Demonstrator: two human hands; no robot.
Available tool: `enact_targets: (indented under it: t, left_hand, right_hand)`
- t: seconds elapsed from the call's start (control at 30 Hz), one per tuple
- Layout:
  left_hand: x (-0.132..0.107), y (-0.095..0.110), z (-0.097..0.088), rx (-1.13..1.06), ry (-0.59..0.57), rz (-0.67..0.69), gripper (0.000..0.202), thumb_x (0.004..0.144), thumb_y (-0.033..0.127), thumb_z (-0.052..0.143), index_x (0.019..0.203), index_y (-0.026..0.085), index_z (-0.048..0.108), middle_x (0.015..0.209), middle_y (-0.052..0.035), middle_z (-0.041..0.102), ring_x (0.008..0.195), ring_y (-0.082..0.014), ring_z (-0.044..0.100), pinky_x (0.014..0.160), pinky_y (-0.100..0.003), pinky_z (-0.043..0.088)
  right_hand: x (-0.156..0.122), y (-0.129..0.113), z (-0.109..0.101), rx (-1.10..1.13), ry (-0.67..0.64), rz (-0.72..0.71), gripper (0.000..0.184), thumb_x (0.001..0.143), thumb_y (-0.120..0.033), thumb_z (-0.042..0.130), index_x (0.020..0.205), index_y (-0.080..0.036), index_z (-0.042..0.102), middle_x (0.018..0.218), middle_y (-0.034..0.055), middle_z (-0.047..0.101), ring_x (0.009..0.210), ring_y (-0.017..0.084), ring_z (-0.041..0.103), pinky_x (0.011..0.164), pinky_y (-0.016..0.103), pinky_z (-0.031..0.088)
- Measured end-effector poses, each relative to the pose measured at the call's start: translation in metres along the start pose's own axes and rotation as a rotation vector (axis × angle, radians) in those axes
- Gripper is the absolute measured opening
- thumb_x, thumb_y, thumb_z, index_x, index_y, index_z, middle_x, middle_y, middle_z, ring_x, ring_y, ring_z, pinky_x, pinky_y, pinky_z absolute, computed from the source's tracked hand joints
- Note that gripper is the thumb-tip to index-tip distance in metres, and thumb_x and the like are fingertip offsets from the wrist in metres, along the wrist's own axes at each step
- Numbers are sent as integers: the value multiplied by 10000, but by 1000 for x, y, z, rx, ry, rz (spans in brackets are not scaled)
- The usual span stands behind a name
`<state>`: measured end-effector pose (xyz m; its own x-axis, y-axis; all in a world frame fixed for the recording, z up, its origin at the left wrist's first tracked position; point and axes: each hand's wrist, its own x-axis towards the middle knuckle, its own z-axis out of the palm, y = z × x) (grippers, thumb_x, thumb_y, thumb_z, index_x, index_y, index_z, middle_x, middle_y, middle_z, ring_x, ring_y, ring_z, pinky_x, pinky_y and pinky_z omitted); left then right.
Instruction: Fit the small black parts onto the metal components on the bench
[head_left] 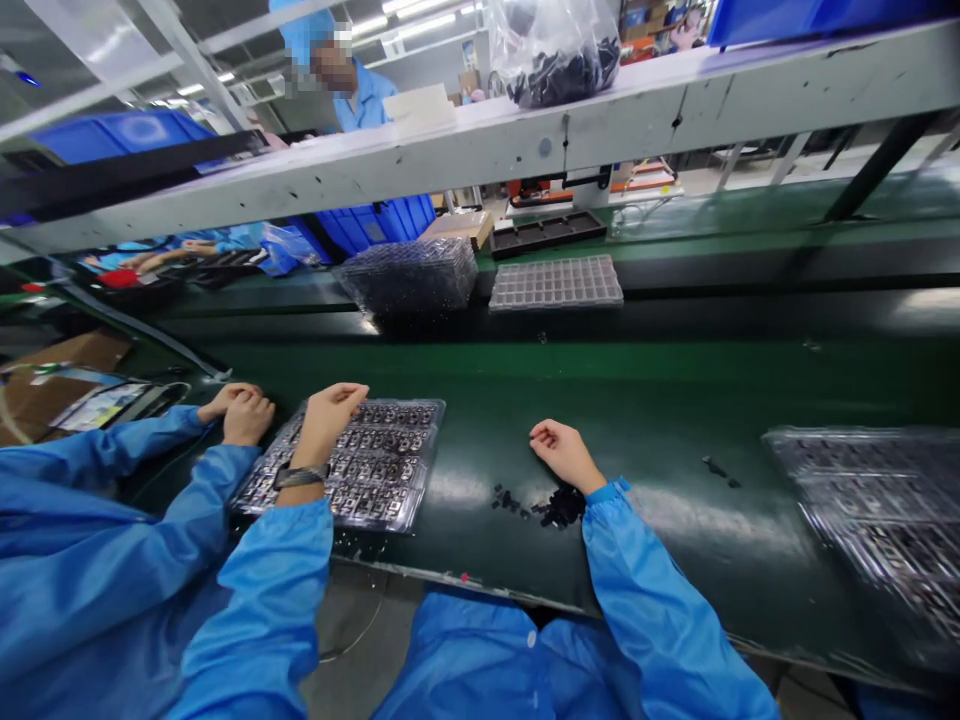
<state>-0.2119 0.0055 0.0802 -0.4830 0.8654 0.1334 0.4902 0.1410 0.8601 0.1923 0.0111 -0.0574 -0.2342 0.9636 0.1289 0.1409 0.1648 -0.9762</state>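
My left hand (328,426) is over a clear plastic tray (437,425) whose pockets hold rows of small black-and-silver parts (379,465). Its thumb and fingers are pressed together; whatever is in them, if anything, is too small to make out. On the right, my right hand (564,455) hovers just above a loose pile of small black pieces (561,508) on the green work surface (480,560). Its fingers are curled into a pinch, and I cannot see what lies between them. A few more black pieces (506,498) are scattered left of the pile.
A co-worker's hands (246,412) are close together at the tray's left edge. Another filled tray (870,500) stands at the right. Behind are an empty compartment tray (556,282), stacked clear trays (412,275) and a black tray (547,235). A white shelf (480,145) crosses overhead.
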Motion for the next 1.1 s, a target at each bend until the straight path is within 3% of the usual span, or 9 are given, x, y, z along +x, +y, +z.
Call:
enact_targets:
  t: [0.13, 0.27, 0.43, 0.53, 0.6, 0.7, 0.83, 0.93, 1.1]
  left_hand:
    - [-49, 21, 51, -245, -41, 86, 296, 745, 440, 752, 866, 171, 731, 730, -25, 669, 590, -132, 517, 546, -247, 378]
    - [-88, 41, 123, -311, -316, 29, 273, 741, 437, 748, 800, 171, 729, 686, -38, 664, 537, -126, 494, 515, -258, 353]
    - [-94, 44, 216, -375, -545, 16, 317, 706, 472, 766, 729, 163, 700, 623, -38, 642, 489, -118, 464, 499, -262, 333]
    - [-90, 41, 253, -355, -651, 31, 347, 692, 494, 747, 716, 153, 688, 603, -36, 636, 475, -114, 455, 496, -256, 338]
    - [-85, 38, 265, -341, -675, 31, 367, 698, 514, 723, 734, 151, 682, 602, -26, 626, 470, -110, 447, 482, -247, 333]
    - [-79, 31, 266, -335, -689, 20, 404, 723, 550, 681, 801, 153, 677, 611, -4, 601, 472, -111, 446, 455, -233, 321]
    - [-80, 24, 257, -338, -754, 66, 467, 731, 587, 681, 876, 143, 694, 674, -17, 632, 507, -113, 466, 483, -237, 344]
    - [-86, 24, 251, -342, -862, 99, 488, 748, 599, 688, 906, 137, 714, 684, -22, 642, 537, -120, 479, 534, -250, 371]
    - [-93, 24, 249, -381, -1019, 112, 493, 759, 583, 704, 961, 134, 720, 716, -32, 662, 584, -138, 517, 585, -267, 401]
  right_hand:
    - [-7, -10, 2, -241, -231, -77, 55, 757, -175, 716, 795, -213, 703, 676, -8, 675, 601, 149, 578, 617, 266, 415]
    - [-16, -24, 10, -508, -463, -126, 153, 726, -158, 833, 832, -203, 733, 668, -21, 684, 683, 161, 602, 734, 280, 402]
    - [-23, -41, 24, -748, -696, -156, 255, 762, -278, 882, 962, -212, 739, 753, -19, 711, 862, 188, 629, 825, 286, 372]
    - [-23, -42, 28, -810, -748, -141, 194, 801, -297, 859, 905, -202, 726, 774, -22, 707, 895, 182, 629, 841, 282, 367]
    - [-21, -40, 27, -774, -746, -114, 179, 803, -282, 857, 861, -193, 713, 737, -40, 681, 840, 157, 625, 842, 274, 370]
    - [-19, -33, 21, -549, -661, -23, 179, 793, -243, 852, 823, -180, 687, 677, -70, 625, 695, 102, 587, 782, 236, 400]
    - [-13, -21, 10, -146, -293, 106, 250, 788, -332, 832, 781, -168, 644, 653, -51, 601, 607, 96, 548, 608, 203, 416]
    - [-6, -12, 0, 51, -16, 168, 341, 784, -453, 801, 782, -172, 607, 629, -32, 621, 551, 104, 560, 558, 215, 433]
    - [2, -6, -9, 211, 165, 221, 466, 738, -584, 793, 808, -172, 585, 651, 14, 679, 508, 126, 606, 460, 210, 426]
